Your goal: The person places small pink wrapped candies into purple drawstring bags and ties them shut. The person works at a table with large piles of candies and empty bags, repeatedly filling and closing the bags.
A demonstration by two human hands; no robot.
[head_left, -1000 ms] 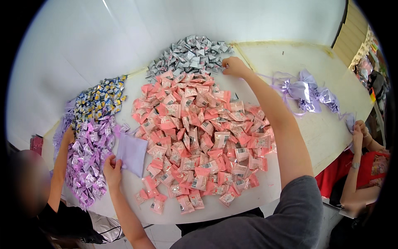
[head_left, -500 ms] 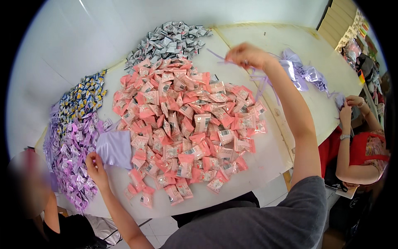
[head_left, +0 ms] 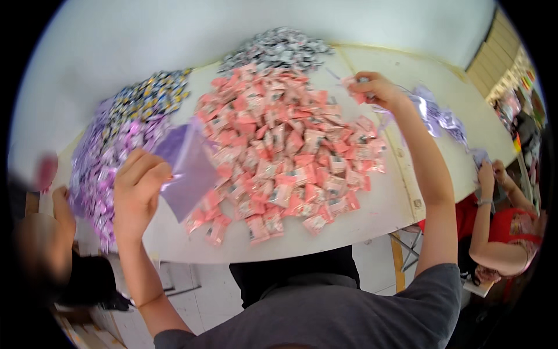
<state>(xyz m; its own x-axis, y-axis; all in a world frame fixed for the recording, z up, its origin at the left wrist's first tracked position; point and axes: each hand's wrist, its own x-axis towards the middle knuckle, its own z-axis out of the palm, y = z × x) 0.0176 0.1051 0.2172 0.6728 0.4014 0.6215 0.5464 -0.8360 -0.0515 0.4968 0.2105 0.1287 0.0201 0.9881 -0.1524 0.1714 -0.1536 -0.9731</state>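
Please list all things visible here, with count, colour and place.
Table: one, white, centre
Wall: one, white, behind
Pink packets: many, pink, table's middle
Grey packets: many, grey, table's back
Blue-yellow packets: many, blue-yellow, back left
Purple packets: many, purple, left
Cloth heap: one, purple, far left
Tied pouches: several, purple, right
Person in black: one, black, left
Person in red: one, red, right
Clutter: uncountable, mixed, right
Held pouch: one, purple, left centre
Held packet: one, pink, back right
Shirt: one, grey, bottom
Left grip: one, bare, on pouch
Right grip: one, bare, on packet
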